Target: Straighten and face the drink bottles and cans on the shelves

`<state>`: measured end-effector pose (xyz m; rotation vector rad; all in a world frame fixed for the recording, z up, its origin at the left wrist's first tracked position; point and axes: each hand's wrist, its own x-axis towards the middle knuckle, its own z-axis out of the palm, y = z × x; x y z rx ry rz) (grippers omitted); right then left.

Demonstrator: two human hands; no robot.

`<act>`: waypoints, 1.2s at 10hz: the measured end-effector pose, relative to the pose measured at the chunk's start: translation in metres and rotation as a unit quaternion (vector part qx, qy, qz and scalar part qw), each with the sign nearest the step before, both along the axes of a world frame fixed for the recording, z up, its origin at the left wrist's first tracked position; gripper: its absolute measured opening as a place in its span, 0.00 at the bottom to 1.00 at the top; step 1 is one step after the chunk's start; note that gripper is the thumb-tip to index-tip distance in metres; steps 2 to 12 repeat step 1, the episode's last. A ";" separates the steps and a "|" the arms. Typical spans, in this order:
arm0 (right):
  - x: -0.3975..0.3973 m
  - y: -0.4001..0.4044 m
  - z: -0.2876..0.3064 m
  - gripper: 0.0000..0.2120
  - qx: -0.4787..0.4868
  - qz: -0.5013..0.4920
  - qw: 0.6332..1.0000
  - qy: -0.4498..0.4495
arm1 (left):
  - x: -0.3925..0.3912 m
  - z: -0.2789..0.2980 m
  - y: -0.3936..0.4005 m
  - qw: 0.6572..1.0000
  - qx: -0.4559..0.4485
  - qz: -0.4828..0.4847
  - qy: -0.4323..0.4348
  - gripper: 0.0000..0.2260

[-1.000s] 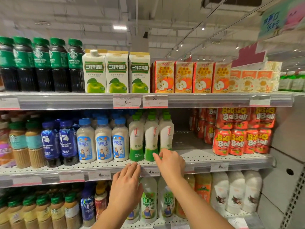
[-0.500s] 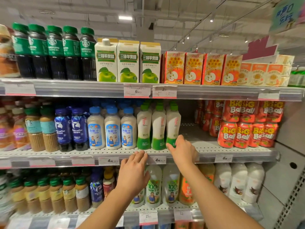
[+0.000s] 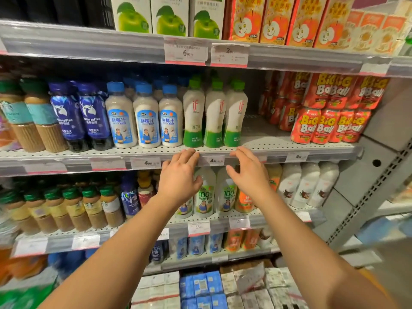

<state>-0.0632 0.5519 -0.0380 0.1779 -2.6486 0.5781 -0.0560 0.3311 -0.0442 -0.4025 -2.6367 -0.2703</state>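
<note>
Supermarket shelving fills your view, grey perforated metal tiers with clear price-tag rails along their front edges. Your left hand (image 3: 178,177) and your right hand (image 3: 247,175) reach up side by side to the front edge of the middle shelf (image 3: 263,146), fingers straight and slightly spread, holding nothing; their tips lie at the rail, though you cannot tell whether they touch it. Just above your fingertips three green-capped white bottles (image 3: 215,114) stand upright in a row at the shelf's front, labels facing you. To their left stand three blue-capped coconut drink bottles (image 3: 146,118), then dark blue coffee bottles (image 3: 81,117). To the right, past a bare stretch of shelf, red Big Ball cans (image 3: 325,123) are stacked in two layers against the grey side panel (image 3: 376,134). On the top shelf sit green apple cartons (image 3: 169,16) and orange apple cartons (image 3: 287,21). Behind your hands, the lower shelf carries 100% coconut bottles (image 3: 206,192) and green-capped brown bottles (image 3: 73,208). Blurred boxes (image 3: 200,286) fill the bottom.
</note>
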 end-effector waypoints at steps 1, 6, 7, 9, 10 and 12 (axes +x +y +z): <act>0.021 0.003 -0.008 0.21 -0.006 0.013 1.000 -0.003 | 0.005 -0.001 -0.001 1.000 0.016 -0.023 0.014 0.28; 0.021 0.003 -0.008 0.21 -0.006 0.013 1.000 -0.003 | 0.005 -0.001 -0.001 1.000 0.016 -0.023 0.014 0.28; 0.021 0.003 -0.008 0.21 -0.006 0.013 1.000 -0.003 | 0.005 -0.001 -0.001 1.000 0.016 -0.023 0.014 0.28; 0.021 0.003 -0.008 0.21 -0.006 0.013 1.000 -0.003 | 0.005 -0.001 -0.001 1.000 0.016 -0.023 0.014 0.28; 0.021 0.003 -0.008 0.21 -0.006 0.013 1.000 -0.003 | 0.005 -0.001 -0.001 1.000 0.016 -0.023 0.014 0.28; 0.021 0.003 -0.008 0.21 -0.006 0.013 1.000 -0.003 | 0.005 -0.001 -0.001 1.000 0.016 -0.023 0.014 0.28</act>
